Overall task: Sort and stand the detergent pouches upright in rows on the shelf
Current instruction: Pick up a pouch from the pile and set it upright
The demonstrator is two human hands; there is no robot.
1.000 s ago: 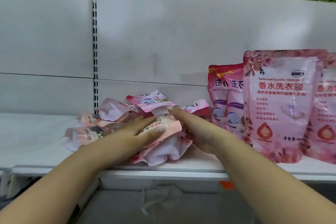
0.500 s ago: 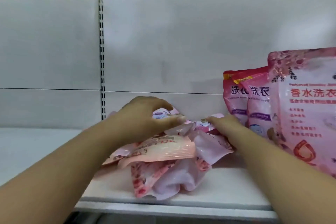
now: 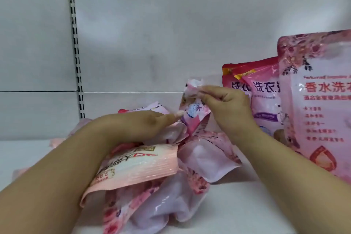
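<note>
Three pouches (image 3: pixel 266 99) stand upright against the back panel (image 3: pixel 171 34) just right of the right hand (image 3: pixel 226 104), so part of the row is done. Several more lie in a loose heap (image 3: pixel 152 186) on the shelf (image 3: pixel 237 211), under and in front of both hands, and these remain to be sorted. Right-hand fingers pinch the top edge of one pouch (image 3: pixel 191 112), lifting it off the heap, while the left hand (image 3: pixel 140 125) rests on the heap with fingers loosely curled, its index finger touching that pouch.

White shelf (image 3: pixel 237 205), pink pouch heap (image 3: pixel 152 186), upright pouches (image 3: pixel 319 104) right
</note>
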